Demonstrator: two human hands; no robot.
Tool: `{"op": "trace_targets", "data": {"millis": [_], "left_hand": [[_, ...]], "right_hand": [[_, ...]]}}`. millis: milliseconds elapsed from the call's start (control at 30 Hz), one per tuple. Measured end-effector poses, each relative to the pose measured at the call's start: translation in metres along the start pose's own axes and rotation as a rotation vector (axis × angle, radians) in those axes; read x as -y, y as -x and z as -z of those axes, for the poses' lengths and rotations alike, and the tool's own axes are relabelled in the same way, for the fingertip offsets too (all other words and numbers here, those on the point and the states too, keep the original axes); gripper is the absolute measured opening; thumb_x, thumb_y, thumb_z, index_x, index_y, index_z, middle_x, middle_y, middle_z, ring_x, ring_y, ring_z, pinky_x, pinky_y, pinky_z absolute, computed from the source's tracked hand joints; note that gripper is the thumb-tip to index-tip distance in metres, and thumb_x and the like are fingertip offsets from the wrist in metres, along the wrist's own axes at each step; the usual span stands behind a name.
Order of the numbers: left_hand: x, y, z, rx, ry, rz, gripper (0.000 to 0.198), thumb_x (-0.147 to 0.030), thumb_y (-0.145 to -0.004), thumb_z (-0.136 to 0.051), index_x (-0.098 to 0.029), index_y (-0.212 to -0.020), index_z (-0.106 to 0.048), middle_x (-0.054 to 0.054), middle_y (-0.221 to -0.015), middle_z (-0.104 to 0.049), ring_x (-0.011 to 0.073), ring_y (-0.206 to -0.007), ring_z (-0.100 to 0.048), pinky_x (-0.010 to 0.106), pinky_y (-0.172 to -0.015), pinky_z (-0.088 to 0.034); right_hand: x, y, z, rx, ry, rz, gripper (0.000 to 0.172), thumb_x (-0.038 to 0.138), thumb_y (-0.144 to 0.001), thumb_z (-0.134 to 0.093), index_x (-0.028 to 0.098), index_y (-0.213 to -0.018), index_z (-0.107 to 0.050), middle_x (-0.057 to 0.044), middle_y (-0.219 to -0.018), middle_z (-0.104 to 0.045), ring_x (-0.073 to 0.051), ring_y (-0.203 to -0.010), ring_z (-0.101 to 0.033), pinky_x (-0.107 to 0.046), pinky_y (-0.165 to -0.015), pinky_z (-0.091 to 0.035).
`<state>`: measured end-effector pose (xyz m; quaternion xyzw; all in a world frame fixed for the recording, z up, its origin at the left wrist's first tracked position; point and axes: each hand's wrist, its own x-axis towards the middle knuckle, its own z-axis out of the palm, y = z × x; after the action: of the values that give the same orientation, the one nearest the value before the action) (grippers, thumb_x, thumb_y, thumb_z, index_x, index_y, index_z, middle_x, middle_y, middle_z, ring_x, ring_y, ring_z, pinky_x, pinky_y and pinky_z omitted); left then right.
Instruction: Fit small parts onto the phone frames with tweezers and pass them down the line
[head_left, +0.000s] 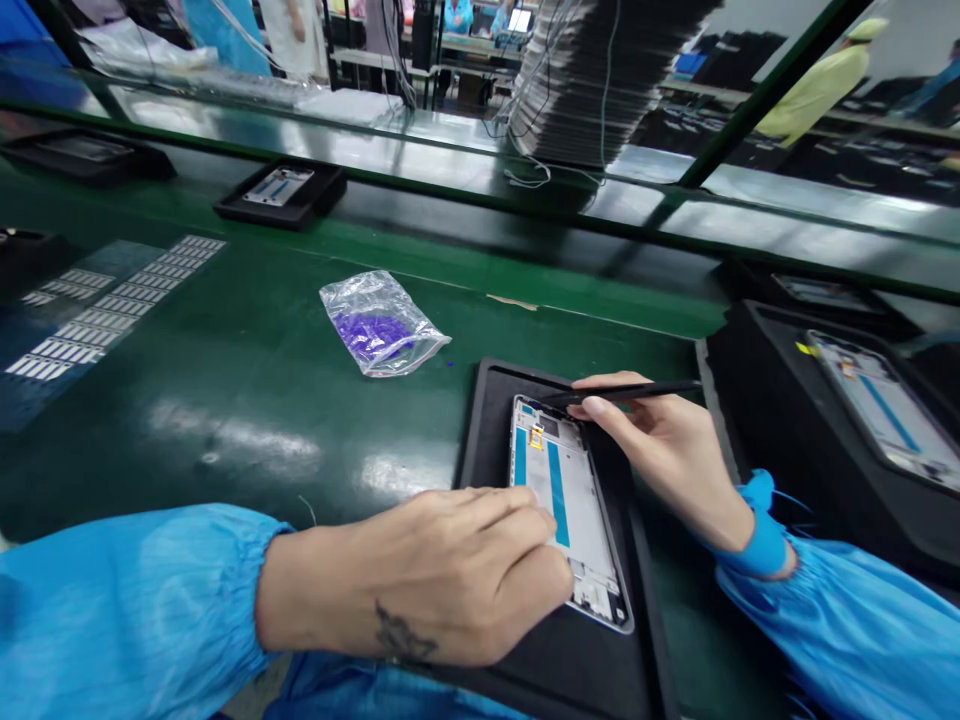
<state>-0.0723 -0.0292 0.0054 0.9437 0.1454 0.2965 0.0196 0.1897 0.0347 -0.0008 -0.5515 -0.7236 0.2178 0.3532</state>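
A silver phone frame (589, 510) with blue strips and a small gold flex part lies in a black tray (487, 420). My right hand (675, 450) pinches black tweezers (649, 391), held nearly level, with the tip at the upper end of the frame. Over the frame's left side, my left hand (472, 575) is closed with its fingers curled under. Whatever those fingertips hold or press is hidden behind the knuckles. Beyond the tray sits a clear zip bag (382, 322) holding many tiny purple pieces.
More phone frames sit in black trays, one at the right (885, 410) and another at the back left (277, 187). Sheets of white labels (112, 310) lie at left. A tall stack of trays (585, 80) stands behind a green rail; several people are beyond.
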Motion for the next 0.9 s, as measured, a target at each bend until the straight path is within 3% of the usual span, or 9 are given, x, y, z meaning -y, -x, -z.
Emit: {"op": "trace_targets", "data": {"millis": [300,567,900], "left_hand": [[-0.0002,0.0023,-0.0016,0.032,-0.045,-0.011,0.019,-0.013,-0.103,-0.037,-0.014,-0.096,-0.055,0.012,-0.11,-0.069,0.0196,-0.108,-0.067,0.032,-0.094,-0.059],[-0.0005,0.0024,-0.0017,0.018,-0.015,-0.012,0.015,-0.012,-0.102,-0.042,-0.011,-0.097,-0.056,0.013,-0.113,-0.068,0.0245,-0.114,-0.065,0.035,-0.097,-0.058],[0.0,0.0015,-0.0024,0.047,-0.034,-0.016,0.018,-0.011,-0.102,-0.038,-0.014,-0.094,-0.054,0.013,-0.11,-0.069,0.0205,-0.108,-0.067,0.033,-0.094,-0.059]], "right_hand": [[-0.0008,-0.0026,-0.0001,0.015,0.04,0.011,0.028,0.046,-0.091,-0.064,0.021,-0.1,-0.074,-0.006,-0.092,-0.077,-0.025,-0.085,-0.073,-0.036,-0.076,-0.056],[0.0029,-0.006,0.001,0.04,0.034,-0.025,0.033,0.049,-0.088,-0.066,0.019,-0.099,-0.075,-0.007,-0.089,-0.078,-0.026,-0.081,-0.073,-0.037,-0.075,-0.058],[0.0038,-0.0079,0.0016,0.053,0.016,-0.058,0.036,0.052,-0.087,-0.066,0.019,-0.097,-0.076,-0.006,-0.084,-0.078,-0.026,-0.078,-0.073,-0.037,-0.073,-0.058]]}}
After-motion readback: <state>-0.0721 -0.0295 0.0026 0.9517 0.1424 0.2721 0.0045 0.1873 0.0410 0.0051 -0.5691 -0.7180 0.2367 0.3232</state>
